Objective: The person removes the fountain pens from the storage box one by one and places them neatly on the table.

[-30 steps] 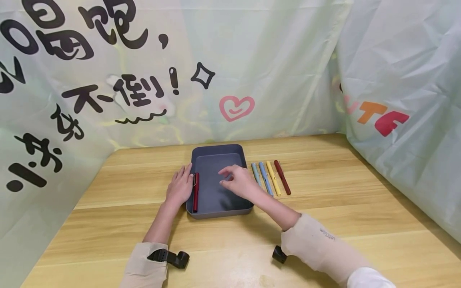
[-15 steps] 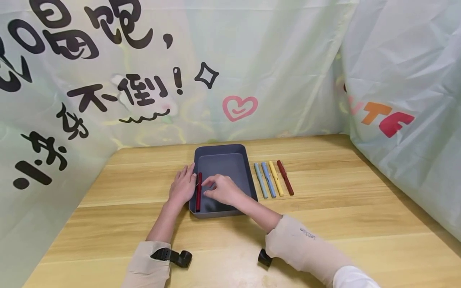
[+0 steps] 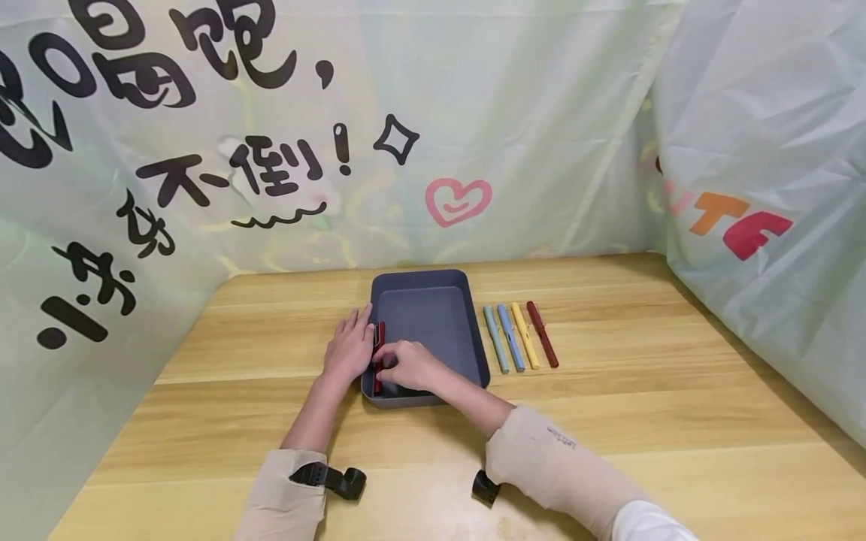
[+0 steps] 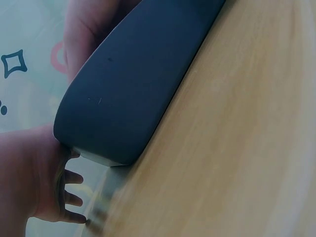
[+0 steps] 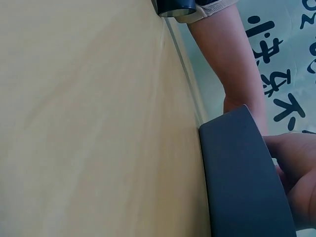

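Note:
In the head view, a dark red pen (image 3: 380, 333) lies lengthwise along the left side inside a dark grey tray (image 3: 433, 279). My right hand (image 3: 413, 367) reaches over the tray with thumb and index finger curled at the pen's middle, covering part of it. My left hand (image 3: 349, 347) rests against the tray's left rim, its fingers extended forward. The left wrist view shows the tray's outer wall (image 4: 118, 94) with the left hand (image 4: 44, 182) beside it. In the right wrist view, the tray wall hides the right hand's (image 5: 298, 168) fingertips.
Right of the tray, several pens lie side by side on the wooden table (image 3: 649, 361): green (image 3: 496, 340), blue (image 3: 510, 338), yellow (image 3: 525, 336) and dark red (image 3: 543, 335). A printed curtain (image 3: 541, 135) hangs behind and on both sides.
My right hand has moved left and toward me across the tray to the dark red pen inside. The left hand stays at the rim. The whole view has shifted slightly.

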